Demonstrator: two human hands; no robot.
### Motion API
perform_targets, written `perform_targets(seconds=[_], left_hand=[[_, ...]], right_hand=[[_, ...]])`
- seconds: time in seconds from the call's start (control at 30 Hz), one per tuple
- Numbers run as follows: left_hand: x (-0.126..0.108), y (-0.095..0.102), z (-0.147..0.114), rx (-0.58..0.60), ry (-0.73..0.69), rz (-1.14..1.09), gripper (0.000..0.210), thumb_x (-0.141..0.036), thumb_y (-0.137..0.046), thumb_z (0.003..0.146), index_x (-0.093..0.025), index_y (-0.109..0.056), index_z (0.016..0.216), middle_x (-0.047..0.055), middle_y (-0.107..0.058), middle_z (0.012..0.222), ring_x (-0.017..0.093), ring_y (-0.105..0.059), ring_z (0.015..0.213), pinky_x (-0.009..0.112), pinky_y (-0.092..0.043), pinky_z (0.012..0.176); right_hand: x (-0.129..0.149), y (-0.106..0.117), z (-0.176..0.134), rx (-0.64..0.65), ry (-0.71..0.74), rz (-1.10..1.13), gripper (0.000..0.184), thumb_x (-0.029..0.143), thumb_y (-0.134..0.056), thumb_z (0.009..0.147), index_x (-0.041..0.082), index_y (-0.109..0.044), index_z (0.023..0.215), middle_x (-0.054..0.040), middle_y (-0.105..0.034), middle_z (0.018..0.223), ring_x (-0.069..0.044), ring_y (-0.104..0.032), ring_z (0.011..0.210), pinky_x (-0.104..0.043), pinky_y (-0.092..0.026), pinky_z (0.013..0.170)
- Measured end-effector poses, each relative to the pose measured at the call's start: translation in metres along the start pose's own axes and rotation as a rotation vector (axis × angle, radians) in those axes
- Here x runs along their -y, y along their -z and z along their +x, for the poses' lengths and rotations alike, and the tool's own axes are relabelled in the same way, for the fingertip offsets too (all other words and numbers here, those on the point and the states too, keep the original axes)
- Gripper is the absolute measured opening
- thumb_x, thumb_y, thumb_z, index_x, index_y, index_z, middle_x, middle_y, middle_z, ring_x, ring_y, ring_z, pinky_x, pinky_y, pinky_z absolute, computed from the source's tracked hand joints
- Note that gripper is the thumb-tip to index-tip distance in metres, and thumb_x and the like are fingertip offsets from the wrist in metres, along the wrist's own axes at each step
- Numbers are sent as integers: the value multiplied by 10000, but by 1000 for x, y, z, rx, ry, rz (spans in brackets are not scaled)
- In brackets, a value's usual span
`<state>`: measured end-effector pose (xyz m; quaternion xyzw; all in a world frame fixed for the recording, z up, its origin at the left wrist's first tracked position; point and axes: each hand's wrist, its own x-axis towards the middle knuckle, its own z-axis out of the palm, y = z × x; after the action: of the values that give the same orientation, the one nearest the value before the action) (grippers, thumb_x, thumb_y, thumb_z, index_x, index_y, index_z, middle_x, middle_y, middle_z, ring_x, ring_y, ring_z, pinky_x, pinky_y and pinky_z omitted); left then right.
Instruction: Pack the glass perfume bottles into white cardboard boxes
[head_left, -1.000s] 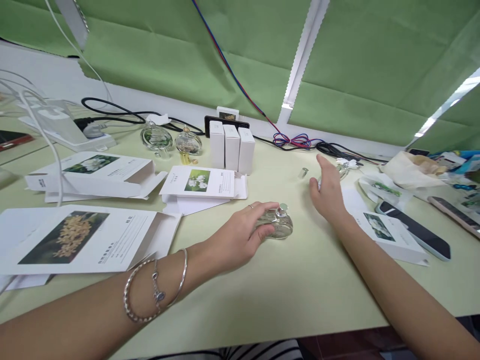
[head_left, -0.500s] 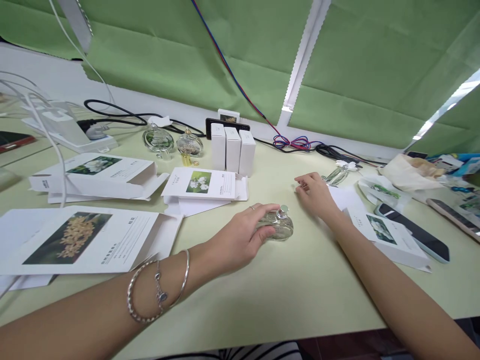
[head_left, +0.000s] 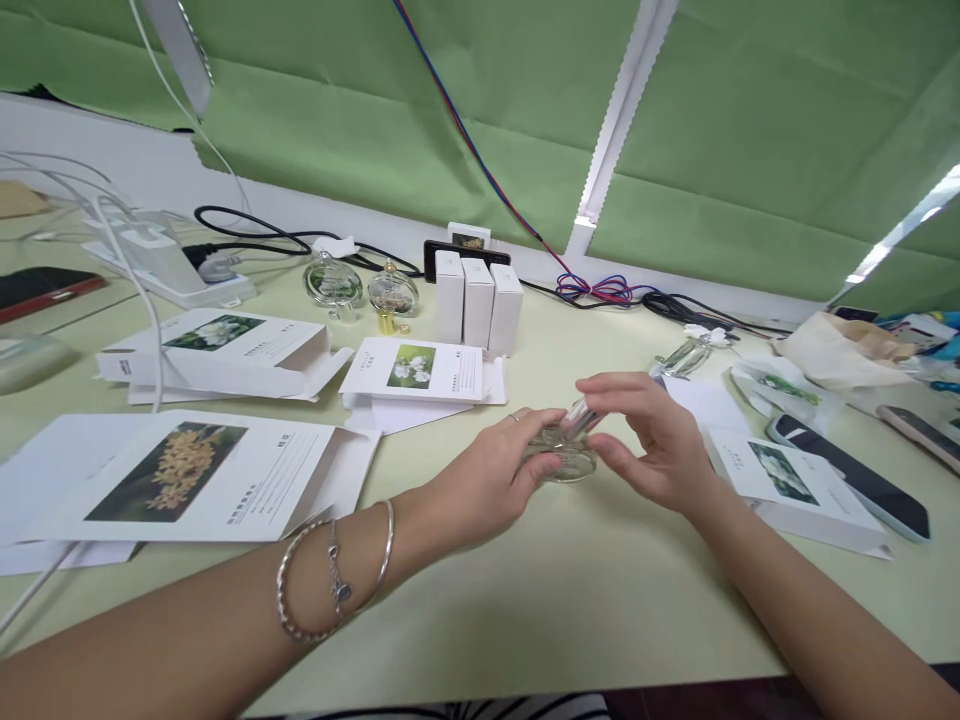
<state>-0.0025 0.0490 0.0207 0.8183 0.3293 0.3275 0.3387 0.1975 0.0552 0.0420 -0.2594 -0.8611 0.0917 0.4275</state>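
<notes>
My left hand (head_left: 491, 468) is wrapped round a flat, rounded clear glass perfume bottle (head_left: 574, 462) lying tilted near the table surface. My right hand (head_left: 649, 440) has its thumb and fingers at a shiny silver cap (head_left: 578, 418) at the bottle's neck. The cap leans to the upper right, partly hidden by those fingers. Whether it is fully seated on the neck I cannot tell. Just behind my right hand another glass bottle with a white flower top (head_left: 686, 352) lies on a white sheet (head_left: 697, 400).
Flower-printed boxes lie at left, one with orange blossoms (head_left: 169, 470), and one at right (head_left: 799, 490) beside a phone (head_left: 851, 478). Two round bottles, one green-tinted (head_left: 330, 283), stand behind. Small white boxes (head_left: 477, 300) stand upright. Cables (head_left: 600, 288) run along the wall.
My right hand has moved left and toward me, from beyond the bottle to the silver cap. My left hand still holds the bottle. The view has shifted slightly.
</notes>
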Motion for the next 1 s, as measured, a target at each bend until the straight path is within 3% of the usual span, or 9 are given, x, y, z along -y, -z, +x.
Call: perform_targets(seconds=[0.1,0.2,0.33,0.47,0.67,1.0], left_hand=[[1,-1,-1,-3,7,-5,361,-216,-405,898,-202,-413,1259,89,-547,1206,211,-535,1090,388,-428,943],[5,-2,-4,-19,84,13,536,-188,-402,880,-203,-234,1388,115,-414,1371,242,-428,1234,422,-374,1011],[11,-4,-7,-1,171,1,677,-169,-382,873,-203,-21,1445,129,-330,1431,244,-407,1260,419,-374,1018],[11,-4,-8,12,201,-3,663,-188,-378,879,-197,-34,1446,126,-311,1450,251,-377,1289,435,-358,1034],[12,-5,-7,-12,157,9,621,-194,-383,881,-209,-107,1438,115,-282,1472,251,-335,1319,448,-336,1052],[7,-3,-3,0,200,53,622,-199,-389,865,-174,-132,1431,111,-275,1479,257,-310,1337,455,-302,1085]], right_hand=[[-3,1,-2,206,11,24,517,211,-624,793,284,-385,1246,-102,-540,1197,-228,-530,1117,-411,-499,882],[-8,-1,-6,318,-59,16,666,198,-611,796,292,-235,1338,-112,-494,1250,-206,-549,1078,-401,-493,886],[-15,-5,-10,304,-113,0,669,164,-560,822,312,-178,1351,-108,-479,1246,-180,-580,978,-382,-507,835],[-17,-7,-11,287,-118,57,650,158,-559,825,304,-185,1337,-103,-495,1208,-163,-583,895,-401,-501,829],[-15,-7,-10,282,-144,80,588,125,-553,825,301,-268,1308,-100,-498,1226,-188,-557,1033,-411,-491,867],[-18,-8,-11,277,-151,111,605,111,-562,820,311,-252,1299,-98,-485,1224,-204,-543,1087,-432,-478,891]])
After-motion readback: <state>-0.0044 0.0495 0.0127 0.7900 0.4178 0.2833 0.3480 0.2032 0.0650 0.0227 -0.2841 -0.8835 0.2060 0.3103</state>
